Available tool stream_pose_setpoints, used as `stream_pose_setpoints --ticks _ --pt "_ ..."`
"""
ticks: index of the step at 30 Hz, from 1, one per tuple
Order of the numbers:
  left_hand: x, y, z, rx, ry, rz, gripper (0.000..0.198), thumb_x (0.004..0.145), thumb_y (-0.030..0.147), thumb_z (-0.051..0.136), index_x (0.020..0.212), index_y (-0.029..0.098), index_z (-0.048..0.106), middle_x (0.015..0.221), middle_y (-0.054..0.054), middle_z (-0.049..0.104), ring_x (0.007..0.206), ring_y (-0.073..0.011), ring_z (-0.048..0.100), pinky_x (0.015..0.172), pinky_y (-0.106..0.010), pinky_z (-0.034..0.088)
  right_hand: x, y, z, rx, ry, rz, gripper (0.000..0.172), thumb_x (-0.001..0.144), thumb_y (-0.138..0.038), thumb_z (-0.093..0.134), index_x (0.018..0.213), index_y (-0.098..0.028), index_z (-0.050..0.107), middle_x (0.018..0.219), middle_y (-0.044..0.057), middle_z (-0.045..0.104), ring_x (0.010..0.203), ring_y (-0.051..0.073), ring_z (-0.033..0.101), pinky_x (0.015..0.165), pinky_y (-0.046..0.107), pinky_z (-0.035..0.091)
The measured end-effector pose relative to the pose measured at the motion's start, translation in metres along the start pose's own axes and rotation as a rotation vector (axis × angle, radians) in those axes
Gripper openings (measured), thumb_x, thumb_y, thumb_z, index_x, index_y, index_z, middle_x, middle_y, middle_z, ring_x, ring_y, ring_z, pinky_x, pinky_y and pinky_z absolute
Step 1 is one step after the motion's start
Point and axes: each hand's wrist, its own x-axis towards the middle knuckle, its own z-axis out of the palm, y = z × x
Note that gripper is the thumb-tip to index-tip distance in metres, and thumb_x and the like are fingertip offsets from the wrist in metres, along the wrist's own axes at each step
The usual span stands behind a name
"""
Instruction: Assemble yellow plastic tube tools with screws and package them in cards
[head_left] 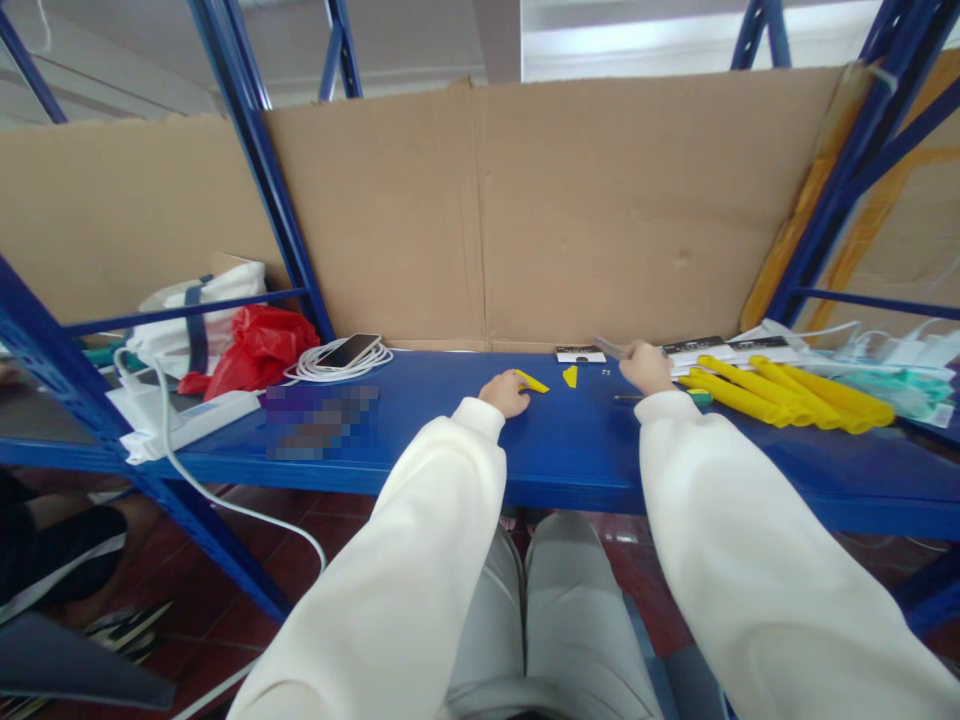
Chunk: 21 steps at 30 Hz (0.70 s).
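My left hand (506, 394) is closed on a flat yellow piece (533, 382), which sticks out past the fingertips to the right. A smaller yellow piece (571, 377) lies on the blue tabletop between my hands. My right hand (646, 367) is closed on a thin, pale, see-through strip or bag (609, 347); its exact kind is too small to tell. Tiny shiny bits (606, 372) lie just left of that hand. Under the right wrist is a screwdriver (702, 397) with a green handle, partly hidden by the sleeve, its shaft pointing left. A black-and-white card (580, 354) lies behind.
Yellow rolled tubes (795, 392) and black-and-white packets (701, 352) lie at right. On the left are a phone (350, 351) on a coiled white cable (304, 367), a red bag (262, 350) and a power strip (195, 420). Cardboard (600, 210) stands behind; blue posts (277, 190) flank it.
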Motion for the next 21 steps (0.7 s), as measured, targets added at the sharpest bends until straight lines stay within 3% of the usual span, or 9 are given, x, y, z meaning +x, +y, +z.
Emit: stream_pose_setpoints --ticks 4,6,11,16,21 --pt "-0.001 -0.001 0.0 -0.011 0.008 -0.018 0.046 0.083 0.011 0.06 0.123 0.03 0.075 0.138 -0.001 0.066 0.123 -0.0226 0.064 0.111 -0.031 0.047 -0.007 -0.018 0.012 0.232 -0.132 -0.375 0.023 0.087 -0.019 0.053 0.093 -0.015 0.074 0.095 0.009 0.077 0.092 0.022 0.069 0.086 0.03 0.051" --pt "-0.001 -0.001 0.0 -0.007 -0.003 -0.02 0.048 0.083 0.008 0.06 0.121 0.032 0.076 0.136 -0.001 0.067 0.121 -0.0225 0.065 0.11 -0.031 0.047 -0.016 -0.029 0.02 0.298 -0.22 -0.488 0.02 0.086 -0.02 0.054 0.088 -0.016 0.074 0.089 0.007 0.076 0.084 0.019 0.068 0.081 0.027 0.052" --pt "-0.001 -0.001 -0.001 0.046 -0.043 -0.02 0.045 0.085 0.009 0.057 0.118 0.033 0.077 0.133 -0.001 0.069 0.12 -0.0217 0.066 0.107 -0.029 0.048 -0.032 -0.043 0.029 0.295 -0.447 -0.535 0.018 0.083 -0.017 0.057 0.077 -0.017 0.073 0.077 0.003 0.074 0.072 0.016 0.066 0.073 0.024 0.052" --pt "-0.003 0.001 -0.003 0.056 -0.056 -0.009 0.045 0.086 0.009 0.055 0.117 0.033 0.077 0.134 0.0 0.068 0.121 -0.0209 0.065 0.107 -0.029 0.048 -0.032 -0.039 0.026 0.251 -0.496 -0.569 0.019 0.082 -0.017 0.058 0.073 -0.018 0.075 0.072 0.002 0.073 0.072 0.017 0.066 0.076 0.026 0.052" --pt "-0.006 0.005 -0.007 0.051 -0.068 -0.024 0.049 0.086 0.009 0.056 0.125 0.034 0.073 0.133 -0.001 0.069 0.122 -0.0224 0.065 0.105 -0.029 0.049 -0.033 -0.039 0.024 0.215 -0.534 -0.508 0.017 0.084 -0.018 0.059 0.074 -0.017 0.072 0.07 0.003 0.071 0.067 0.016 0.064 0.073 0.026 0.051"
